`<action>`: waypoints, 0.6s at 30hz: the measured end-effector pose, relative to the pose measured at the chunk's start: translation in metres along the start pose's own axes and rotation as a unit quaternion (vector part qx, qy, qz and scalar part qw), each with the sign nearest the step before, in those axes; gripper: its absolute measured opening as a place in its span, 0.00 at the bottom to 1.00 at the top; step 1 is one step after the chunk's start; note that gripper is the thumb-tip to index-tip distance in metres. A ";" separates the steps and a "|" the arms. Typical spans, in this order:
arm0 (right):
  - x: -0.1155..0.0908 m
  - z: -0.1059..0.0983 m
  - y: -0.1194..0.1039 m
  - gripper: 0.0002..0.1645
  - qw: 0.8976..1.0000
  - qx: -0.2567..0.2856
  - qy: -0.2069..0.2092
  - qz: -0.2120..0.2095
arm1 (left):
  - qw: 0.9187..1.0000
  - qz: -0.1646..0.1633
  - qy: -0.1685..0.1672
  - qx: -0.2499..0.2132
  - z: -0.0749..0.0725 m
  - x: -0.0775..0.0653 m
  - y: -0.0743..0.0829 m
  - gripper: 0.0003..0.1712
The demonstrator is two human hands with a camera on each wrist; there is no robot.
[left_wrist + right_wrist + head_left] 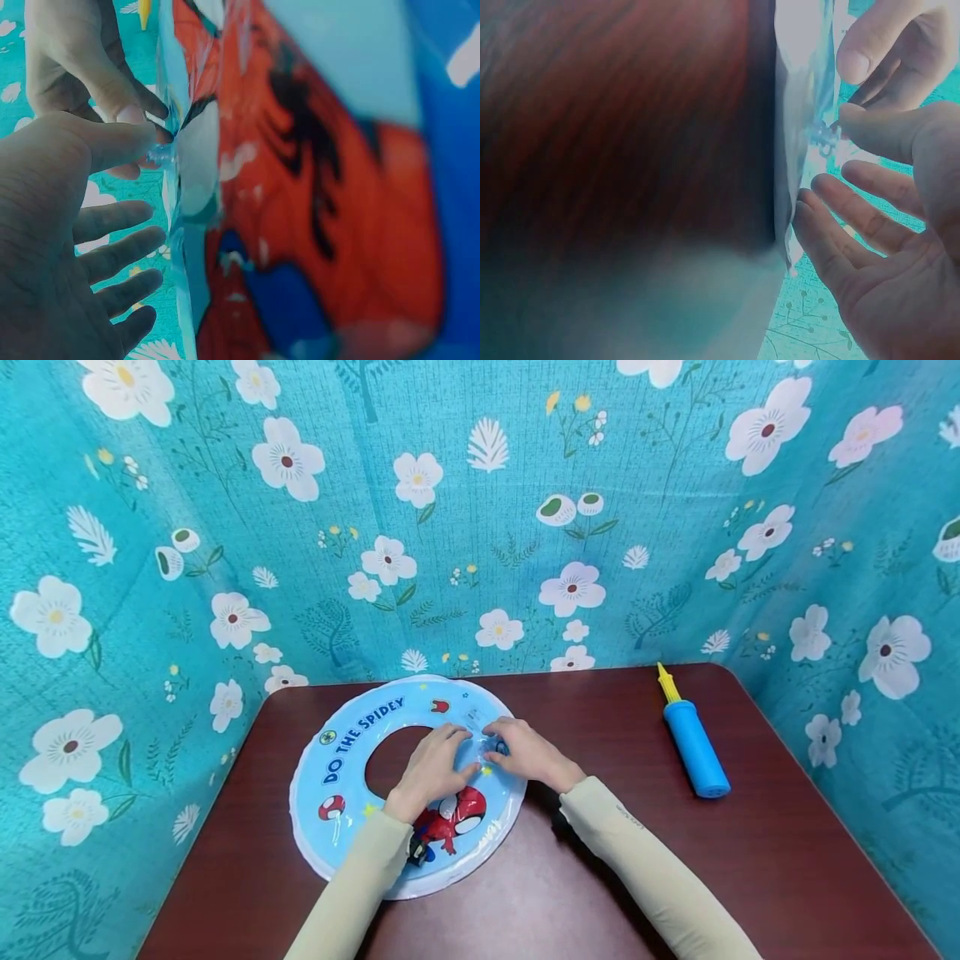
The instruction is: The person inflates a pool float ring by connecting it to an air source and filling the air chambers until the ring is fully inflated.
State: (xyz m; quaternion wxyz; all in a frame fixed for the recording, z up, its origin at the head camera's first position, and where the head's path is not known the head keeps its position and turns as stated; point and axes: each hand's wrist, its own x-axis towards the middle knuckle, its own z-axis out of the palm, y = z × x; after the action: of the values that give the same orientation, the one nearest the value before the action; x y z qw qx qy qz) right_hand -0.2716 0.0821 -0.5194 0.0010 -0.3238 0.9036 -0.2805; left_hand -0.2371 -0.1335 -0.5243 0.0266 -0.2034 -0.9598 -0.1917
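Observation:
A light-blue swim ring (322, 760) with a red cartoon figure and lettering lies flat and limp-looking on the table. On its right part is a small clear valve (825, 139). My left hand (435, 767) reaches over the ring from the near side, thumb beside the valve and other fingers spread apart. From the right comes my right hand (531, 753), its thumb near the valve and its fingertips at the ring's surface. Each hand shows a gap between thumb and forefinger. Whether either thumb touches the valve is hard to tell.
A blue hand pump (696, 750) with a yellow nozzle lies on the right side of the dark red-brown table (600, 718). Behind and beside the table hangs a teal flowered curtain (465, 527).

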 end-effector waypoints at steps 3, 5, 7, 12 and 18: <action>0.001 0.003 -0.001 0.21 1.000 0.003 0.007 0.002 | 1.000 -0.001 0.001 0.005 0.003 0.002 0.002 0.34; 0.002 0.005 -0.001 0.19 1.000 0.002 0.010 0.007 | 1.000 -0.005 0.004 0.008 0.005 0.003 0.003 0.32; 0.003 0.008 -0.002 0.16 1.000 0.002 0.014 0.009 | 1.000 -0.011 0.010 0.009 0.006 0.004 0.005 0.30; 0.007 0.012 -0.003 0.13 1.000 -0.005 0.020 0.012 | 1.000 -0.019 0.018 0.011 0.009 0.007 0.007 0.26; 0.010 0.014 -0.003 0.08 0.999 -0.019 0.024 0.019 | 0.999 -0.014 0.036 0.007 0.013 0.012 0.009 0.20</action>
State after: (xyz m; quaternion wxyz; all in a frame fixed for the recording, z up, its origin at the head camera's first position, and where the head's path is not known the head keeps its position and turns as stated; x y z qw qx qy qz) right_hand -0.2746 0.0672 -0.5277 -0.0219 -0.2997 0.9144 -0.2711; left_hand -0.2438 -0.1170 -0.5315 0.0596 -0.1830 -0.9623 -0.1924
